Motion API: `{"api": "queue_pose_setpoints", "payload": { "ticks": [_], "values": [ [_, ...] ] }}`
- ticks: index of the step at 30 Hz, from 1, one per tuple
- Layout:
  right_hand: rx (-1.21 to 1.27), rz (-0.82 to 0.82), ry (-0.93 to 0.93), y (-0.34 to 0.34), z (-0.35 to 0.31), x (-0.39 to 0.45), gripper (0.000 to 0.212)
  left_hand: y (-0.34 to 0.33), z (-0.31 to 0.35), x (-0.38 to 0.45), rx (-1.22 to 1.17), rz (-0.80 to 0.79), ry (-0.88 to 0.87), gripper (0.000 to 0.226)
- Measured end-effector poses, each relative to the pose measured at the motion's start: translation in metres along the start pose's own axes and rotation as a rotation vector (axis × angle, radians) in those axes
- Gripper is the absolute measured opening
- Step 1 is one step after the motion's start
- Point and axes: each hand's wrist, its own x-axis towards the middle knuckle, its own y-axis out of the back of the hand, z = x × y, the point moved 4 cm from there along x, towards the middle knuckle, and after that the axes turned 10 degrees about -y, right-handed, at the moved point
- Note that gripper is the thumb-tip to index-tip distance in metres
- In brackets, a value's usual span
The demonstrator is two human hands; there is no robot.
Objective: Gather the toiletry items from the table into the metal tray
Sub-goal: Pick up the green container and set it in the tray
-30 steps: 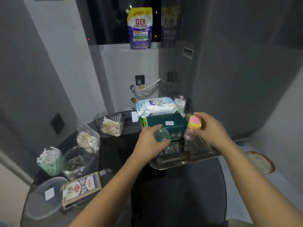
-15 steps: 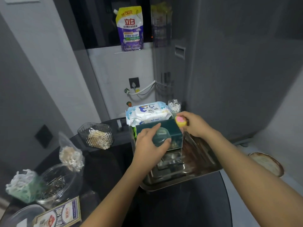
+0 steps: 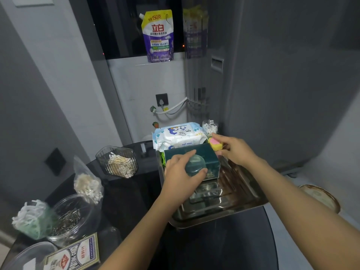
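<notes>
The metal tray [image 3: 224,209] sits on the dark round table. At its far end stand a dark green box [image 3: 211,162], a pack of baby wipes [image 3: 178,136] and a small clear jar of cotton swabs [image 3: 210,128]. My left hand [image 3: 180,177] grips a round green jar [image 3: 195,165] just in front of the green box, above the tray. My right hand [image 3: 234,149] holds a small bottle with a yellow and pink cap [image 3: 214,143] at the box's right rear corner; the bottle's body is hidden.
On the table to the left are a wire basket of cotton swabs [image 3: 118,162], a bag of cotton swabs [image 3: 87,184], a clear bowl of hairpins [image 3: 70,219], a green and white bundle [image 3: 32,218], a card box [image 3: 73,254] and a clear lid [image 3: 25,258]. A detergent pouch [image 3: 157,36] stands on the sill.
My right hand has carried the capped bottle back and down behind the green box. My left hand with the green jar has stayed over the tray, shifting slightly. The camera came closer.
</notes>
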Motion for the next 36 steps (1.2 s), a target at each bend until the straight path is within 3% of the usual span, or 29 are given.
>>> {"api": "queue_pose_setpoints", "payload": {
  "ticks": [12,18,24,31,36],
  "values": [
    [0.158,0.13,0.108,0.02,-0.044,-0.08,0.037,0.036,0.019,-0.042,0.006,0.027,0.06,0.06],
    [0.312,-0.174,0.169,-0.022,-0.103,-0.15,0.029,0.077,0.011,-0.095,0.034,0.064,0.07,0.06],
    [0.418,-0.441,0.125,-0.063,-0.152,-0.185,0.031,0.113,-0.011,-0.136,0.118,0.067,0.073,0.081],
    [0.389,-0.507,0.064,-0.108,-0.196,-0.187,0.054,0.15,-0.033,-0.143,0.053,0.164,0.057,0.091],
    [0.278,-0.559,0.088,-0.124,-0.222,-0.177,0.052,0.17,-0.052,-0.153,0.042,0.148,0.059,0.103]
  ]
}}
